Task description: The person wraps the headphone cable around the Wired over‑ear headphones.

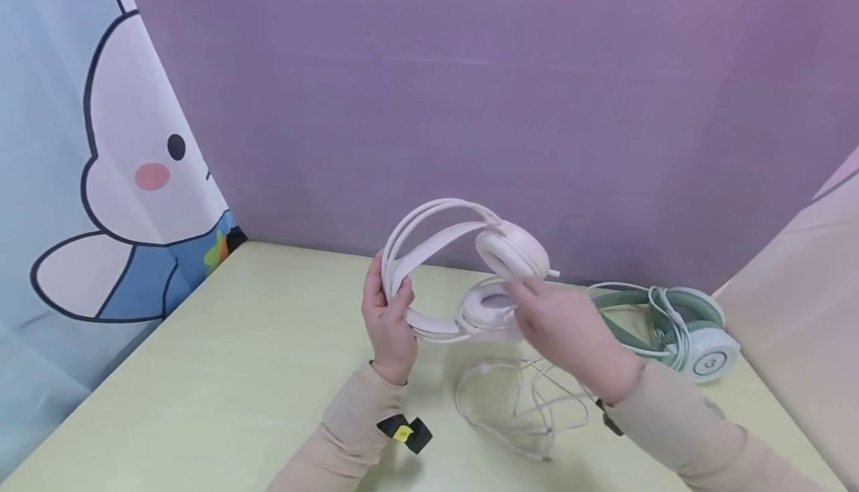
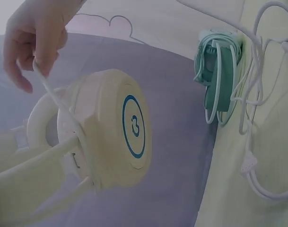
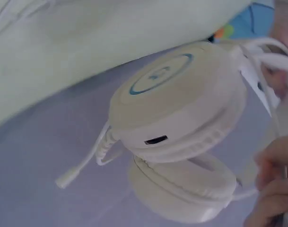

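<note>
Nearest to the head camera are two beige sleeves (image 1: 349, 432), and the left one has a small black and yellow tag (image 1: 405, 433) at the wrist. Beyond them the left hand (image 1: 388, 320) grips the headband of the white headphones (image 1: 463, 268); its fingers and thumb are curled around the band at the left end of the arch. These headphones are held in the air above the pale green table (image 1: 221, 373), not touching it. Their long axis goes from the left hand toward the right, and the two ear cups are at the right end, one above the other. A short microphone boom (image 3: 82, 168) sticks out from the upper cup, pointing away from the left hand. The right hand (image 1: 560, 324) is at the cups, with fingers stretched toward the lower cup, and in the left wrist view its fingertips (image 2: 25, 66) pinch a thin white strap of the headphones. Below the headphones, a loose white cable (image 1: 523, 402) lies in loops on the table. To the right of the headphones, near the purple wall (image 1: 470, 89), a green headset (image 1: 671, 324) lies on the table with its own cable wound around it.
</note>
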`<state>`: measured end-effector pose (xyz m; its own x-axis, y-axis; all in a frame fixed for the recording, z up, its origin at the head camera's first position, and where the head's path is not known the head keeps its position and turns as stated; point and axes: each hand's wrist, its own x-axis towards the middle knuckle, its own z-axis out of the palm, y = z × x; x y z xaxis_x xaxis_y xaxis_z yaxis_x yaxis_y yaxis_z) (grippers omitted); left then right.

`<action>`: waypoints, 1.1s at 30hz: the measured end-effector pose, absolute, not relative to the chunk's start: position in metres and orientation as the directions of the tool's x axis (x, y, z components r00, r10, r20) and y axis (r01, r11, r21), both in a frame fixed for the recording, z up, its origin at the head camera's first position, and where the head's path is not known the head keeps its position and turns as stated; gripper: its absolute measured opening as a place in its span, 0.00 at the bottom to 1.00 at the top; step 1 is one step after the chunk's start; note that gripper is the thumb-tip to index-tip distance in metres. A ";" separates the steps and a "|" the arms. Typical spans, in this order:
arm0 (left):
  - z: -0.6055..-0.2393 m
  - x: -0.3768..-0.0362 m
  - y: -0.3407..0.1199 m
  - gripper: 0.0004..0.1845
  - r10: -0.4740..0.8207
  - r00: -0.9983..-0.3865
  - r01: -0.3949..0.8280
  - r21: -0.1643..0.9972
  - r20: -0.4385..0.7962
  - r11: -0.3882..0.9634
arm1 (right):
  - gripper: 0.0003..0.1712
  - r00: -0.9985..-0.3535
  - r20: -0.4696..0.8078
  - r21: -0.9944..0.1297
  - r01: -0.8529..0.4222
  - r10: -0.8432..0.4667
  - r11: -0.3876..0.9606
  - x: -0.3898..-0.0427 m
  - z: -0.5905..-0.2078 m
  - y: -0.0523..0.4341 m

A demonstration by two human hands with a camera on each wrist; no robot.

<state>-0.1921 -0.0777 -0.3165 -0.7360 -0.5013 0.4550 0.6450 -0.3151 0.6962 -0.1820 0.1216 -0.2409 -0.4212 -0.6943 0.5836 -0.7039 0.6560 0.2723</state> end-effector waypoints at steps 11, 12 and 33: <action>-0.321 -0.194 -0.082 0.27 -0.470 -0.801 0.546 0.773 0.369 -0.323 | 0.05 -0.839 0.338 -0.247 -0.516 -0.426 0.820 -0.195 -0.204 0.175; -0.321 -0.193 -0.082 0.28 -0.468 -0.808 0.535 0.777 0.357 -0.331 | 0.06 -0.854 0.302 -0.262 -0.502 -0.424 0.824 -0.196 -0.204 0.178; -0.314 -0.194 -0.092 0.28 -0.103 -0.819 0.508 0.632 0.564 -0.585 | 0.09 -0.675 0.186 -0.440 -0.707 -0.714 0.553 -0.218 -0.189 0.213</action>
<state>-0.1943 -0.0923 -0.3145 -0.8193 -0.1030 0.5641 0.5084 -0.5854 0.6315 -0.2176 0.2127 -0.1891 -0.6747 -0.7142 0.1862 -0.7072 0.5533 -0.4401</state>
